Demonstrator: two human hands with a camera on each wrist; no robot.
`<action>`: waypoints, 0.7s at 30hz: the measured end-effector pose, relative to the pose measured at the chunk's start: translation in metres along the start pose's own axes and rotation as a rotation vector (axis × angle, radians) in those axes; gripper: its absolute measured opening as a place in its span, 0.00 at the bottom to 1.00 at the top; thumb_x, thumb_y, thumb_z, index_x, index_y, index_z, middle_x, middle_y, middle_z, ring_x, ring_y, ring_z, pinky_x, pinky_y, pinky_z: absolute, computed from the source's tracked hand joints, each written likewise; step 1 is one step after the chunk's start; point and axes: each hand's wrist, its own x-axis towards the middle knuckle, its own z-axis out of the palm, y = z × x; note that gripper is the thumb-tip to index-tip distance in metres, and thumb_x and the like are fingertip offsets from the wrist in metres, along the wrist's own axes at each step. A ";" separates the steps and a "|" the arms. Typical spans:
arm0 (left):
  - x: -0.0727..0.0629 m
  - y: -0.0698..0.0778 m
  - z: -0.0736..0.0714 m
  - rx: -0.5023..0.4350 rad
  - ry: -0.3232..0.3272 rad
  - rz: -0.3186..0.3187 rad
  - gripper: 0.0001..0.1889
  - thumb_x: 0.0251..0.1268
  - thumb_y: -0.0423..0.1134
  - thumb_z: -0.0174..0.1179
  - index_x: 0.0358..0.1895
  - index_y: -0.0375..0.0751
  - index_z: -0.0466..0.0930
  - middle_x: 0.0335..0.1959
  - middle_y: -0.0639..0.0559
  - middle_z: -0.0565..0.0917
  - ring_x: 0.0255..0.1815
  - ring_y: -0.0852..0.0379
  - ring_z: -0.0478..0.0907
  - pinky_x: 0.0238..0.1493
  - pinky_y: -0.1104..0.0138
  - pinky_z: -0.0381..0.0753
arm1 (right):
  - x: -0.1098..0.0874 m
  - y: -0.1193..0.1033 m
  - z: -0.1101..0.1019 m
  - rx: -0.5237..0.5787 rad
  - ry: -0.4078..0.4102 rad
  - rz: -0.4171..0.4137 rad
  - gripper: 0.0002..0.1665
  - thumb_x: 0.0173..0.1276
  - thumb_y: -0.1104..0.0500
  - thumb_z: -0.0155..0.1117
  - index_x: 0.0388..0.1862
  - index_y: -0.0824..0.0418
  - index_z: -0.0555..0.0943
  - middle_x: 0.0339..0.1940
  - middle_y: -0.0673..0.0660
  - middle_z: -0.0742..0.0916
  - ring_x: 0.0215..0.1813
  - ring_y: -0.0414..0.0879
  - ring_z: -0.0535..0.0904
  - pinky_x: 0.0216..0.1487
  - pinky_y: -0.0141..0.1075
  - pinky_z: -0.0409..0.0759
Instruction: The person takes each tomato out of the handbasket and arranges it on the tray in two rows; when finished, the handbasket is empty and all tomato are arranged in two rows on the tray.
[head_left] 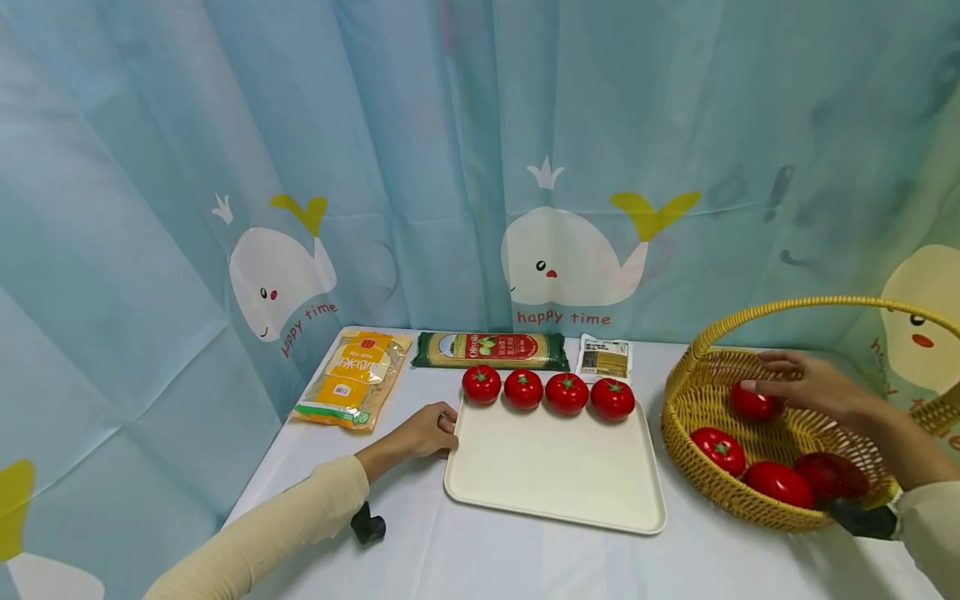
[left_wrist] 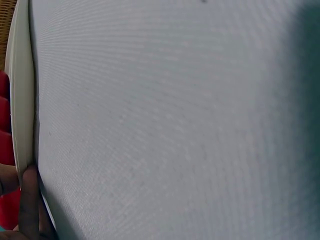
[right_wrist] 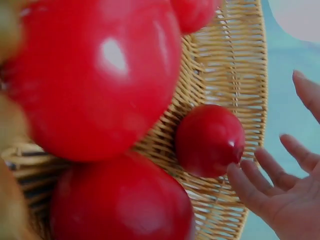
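My left hand pinches the left rim of a cream rectangular tray; in the left wrist view, fingers lie at both faces of the tray's edge. Several red tomatoes stand in a row along the tray's far edge. Over the wicker basket at the right, my right hand is spread beside a tomato. The right wrist view shows its fingers straight and apart, one at or very near that tomato; contact is unclear. More tomatoes lie in the basket.
Behind the tray lie a green pasta packet and a small white-and-brown pouch. A yellow bag of grain lies at the back left. The basket's tall handle arches over the right forearm. A whale-print curtain surrounds the table.
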 end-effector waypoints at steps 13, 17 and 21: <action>0.000 0.003 0.000 0.000 0.003 0.003 0.22 0.51 0.23 0.64 0.52 0.30 0.74 0.33 0.49 0.75 0.28 0.57 0.75 0.28 0.70 0.87 | 0.009 -0.001 -0.014 -0.025 -0.060 -0.012 0.43 0.76 0.47 0.58 0.75 0.74 0.56 0.69 0.81 0.67 0.64 0.76 0.69 0.48 0.52 0.86; 0.000 0.002 0.000 -0.003 0.001 -0.001 0.22 0.51 0.23 0.64 0.52 0.30 0.74 0.33 0.49 0.75 0.29 0.57 0.75 0.29 0.70 0.87 | 0.013 0.000 -0.014 -0.076 -0.065 -0.019 0.43 0.74 0.46 0.60 0.73 0.74 0.60 0.67 0.81 0.70 0.63 0.76 0.71 0.50 0.60 0.84; 0.000 0.001 0.000 -0.005 0.004 -0.001 0.22 0.51 0.23 0.64 0.52 0.30 0.74 0.33 0.49 0.75 0.29 0.57 0.76 0.29 0.69 0.88 | 0.018 0.004 -0.013 -0.141 -0.072 -0.010 0.44 0.72 0.44 0.62 0.72 0.74 0.63 0.66 0.81 0.72 0.62 0.75 0.73 0.52 0.64 0.82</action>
